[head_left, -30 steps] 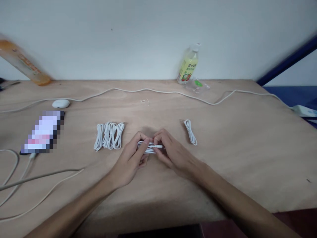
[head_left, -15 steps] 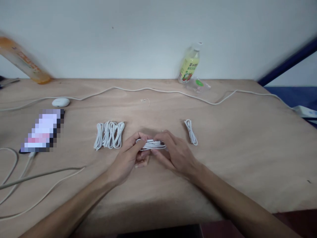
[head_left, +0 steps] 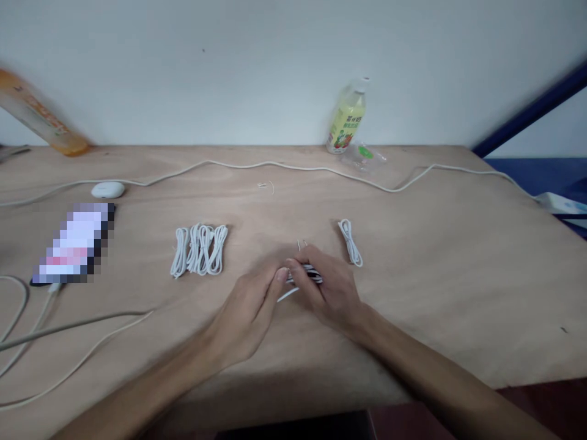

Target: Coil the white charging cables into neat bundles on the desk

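A coiled white cable [head_left: 313, 274] is held between my two hands above the table, mostly covered by fingers. My right hand [head_left: 332, 287] wraps around the coil, its thumb and index finger pinching near the left end. Against those fingertips, my left hand [head_left: 252, 308] is closed, thumb pressed at the coil's left end. One straight white cable end [head_left: 288, 294] sticks out below, between the hands. Thin pale wire ends, like a twist tie [head_left: 301, 244], poke up above my right fingers. To the left lie several bundled white cables [head_left: 199, 250] side by side; another bundled cable [head_left: 351, 243] lies to the right.
Loose twist ties [head_left: 266, 186] lie farther back. A long white cord [head_left: 275, 164] crosses the table's rear. At left are a phone [head_left: 76, 244] with a plugged-in cable and a white earbud case [head_left: 108, 190]. Two bottles [head_left: 347, 119] [head_left: 43, 116] lean at the wall, near a plastic wrapper [head_left: 364, 156].
The coil has shifted right and turned, now largely inside my right hand. My left hand has moved its grip to the coil's left end. A cable end and thin wire tips now show.
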A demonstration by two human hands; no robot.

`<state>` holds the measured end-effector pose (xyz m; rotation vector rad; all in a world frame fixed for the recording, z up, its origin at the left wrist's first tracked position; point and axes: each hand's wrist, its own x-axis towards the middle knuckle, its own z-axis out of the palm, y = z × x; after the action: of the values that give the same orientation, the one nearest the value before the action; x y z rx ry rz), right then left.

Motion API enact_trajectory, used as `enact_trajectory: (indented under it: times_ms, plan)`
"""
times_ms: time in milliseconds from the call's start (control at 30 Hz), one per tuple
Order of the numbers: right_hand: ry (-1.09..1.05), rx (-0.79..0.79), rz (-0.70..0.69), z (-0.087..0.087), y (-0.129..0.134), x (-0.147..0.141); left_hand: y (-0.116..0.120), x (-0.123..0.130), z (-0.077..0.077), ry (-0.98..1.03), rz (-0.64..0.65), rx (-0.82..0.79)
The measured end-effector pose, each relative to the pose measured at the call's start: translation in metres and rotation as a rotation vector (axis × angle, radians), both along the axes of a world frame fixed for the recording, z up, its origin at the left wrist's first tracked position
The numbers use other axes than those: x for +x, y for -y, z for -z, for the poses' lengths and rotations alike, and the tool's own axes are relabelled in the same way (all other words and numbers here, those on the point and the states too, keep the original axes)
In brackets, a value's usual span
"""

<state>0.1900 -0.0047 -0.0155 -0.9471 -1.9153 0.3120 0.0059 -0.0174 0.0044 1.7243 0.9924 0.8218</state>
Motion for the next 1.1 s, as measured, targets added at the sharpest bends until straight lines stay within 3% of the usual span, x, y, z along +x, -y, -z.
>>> enact_trajectory:
  times_ms: [133, 400, 533, 700, 833, 933, 1000, 1100]
  plan:
    - [0.037, -0.014, 0.007, 0.000, 0.000, -0.002, 0.001, 0.000, -0.003, -0.017, 0.038, -0.081]
    - [-0.058, -0.226, 0.018, -0.009, -0.003, 0.000, 0.002, -0.006, 0.001, -0.136, 0.110, 0.027]
    - [-0.052, -0.251, 0.000, -0.011, -0.003, 0.000, 0.001, -0.003, 0.000, -0.068, 0.107, -0.009]
    - [0.059, -0.071, 0.008, -0.007, -0.005, 0.005, 0.001, 0.002, -0.007, 0.046, 0.068, -0.148]
    - [0.221, 0.168, -0.005, -0.003, -0.009, 0.011, 0.000, -0.001, 0.000, 0.115, 0.012, -0.336]
    - [0.256, 0.204, -0.023, -0.002, -0.010, 0.012, 0.001, -0.003, 0.005, 0.147, 0.055, -0.504]
    - [0.223, 0.169, -0.049, -0.003, -0.010, 0.012, 0.002, -0.004, 0.005, 0.100, 0.055, -0.459]
    - [0.153, 0.067, -0.076, -0.004, -0.012, 0.010, 0.002, -0.004, 0.002, -0.018, 0.049, -0.174]
